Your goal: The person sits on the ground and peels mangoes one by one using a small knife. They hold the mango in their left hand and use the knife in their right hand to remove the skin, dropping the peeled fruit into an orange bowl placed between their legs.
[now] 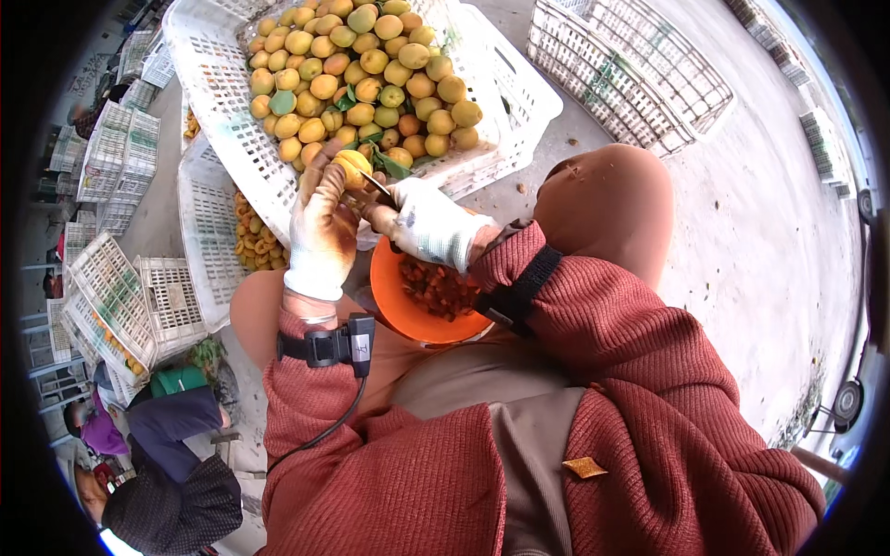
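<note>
My left hand, in a white glove with bare fingertips, holds a yellow apricot with a groove along its flesh. A small knife is gripped in my gloved right hand, its blade against the fruit. Both hands are over the near edge of a white plastic crate heaped with whole apricots and a few green leaves. Below my right hand, between my knees, stands an orange bucket holding reddish-brown apricot pits; the hand and sleeve hide part of it.
To the left, a lower white crate holds split apricots. Stacked crates stand farther left. Another person sits at lower left. White crates stand at upper right on the concrete floor.
</note>
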Motion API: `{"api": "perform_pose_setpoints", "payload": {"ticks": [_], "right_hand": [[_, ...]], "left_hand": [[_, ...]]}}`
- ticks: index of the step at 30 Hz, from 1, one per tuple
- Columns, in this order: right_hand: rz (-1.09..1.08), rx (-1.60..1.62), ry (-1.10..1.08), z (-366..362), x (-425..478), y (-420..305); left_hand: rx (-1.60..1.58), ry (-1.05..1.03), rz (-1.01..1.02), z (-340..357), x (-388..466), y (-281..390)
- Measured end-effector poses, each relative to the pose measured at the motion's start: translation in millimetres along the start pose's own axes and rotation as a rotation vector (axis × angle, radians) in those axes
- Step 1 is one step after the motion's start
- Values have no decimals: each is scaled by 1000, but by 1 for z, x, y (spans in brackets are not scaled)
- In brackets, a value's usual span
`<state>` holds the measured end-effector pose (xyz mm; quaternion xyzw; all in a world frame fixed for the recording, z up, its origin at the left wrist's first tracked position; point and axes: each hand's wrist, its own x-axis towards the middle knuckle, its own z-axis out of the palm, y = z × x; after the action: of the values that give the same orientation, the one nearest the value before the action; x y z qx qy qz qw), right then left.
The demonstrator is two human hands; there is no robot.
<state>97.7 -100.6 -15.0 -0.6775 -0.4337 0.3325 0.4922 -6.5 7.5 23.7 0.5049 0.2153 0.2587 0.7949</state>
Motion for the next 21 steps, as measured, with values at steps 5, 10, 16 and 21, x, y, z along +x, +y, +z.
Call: {"api": "perform_pose_setpoints", "payload": {"ticks": [5,10,16,21], "right_hand": [[-167,-92,211,16,5,14],[-61,17,95,13,3,19],[-60,93,168,15,1,6],[117,16,18,4,4,5]], "left_hand": [[24,-48,12,-4,4,-11],[-10,-80,-68,-6,5,-8],[-224,6,-156,-4,2,-18],[57,-38,-57,-5,6,-15]]}}
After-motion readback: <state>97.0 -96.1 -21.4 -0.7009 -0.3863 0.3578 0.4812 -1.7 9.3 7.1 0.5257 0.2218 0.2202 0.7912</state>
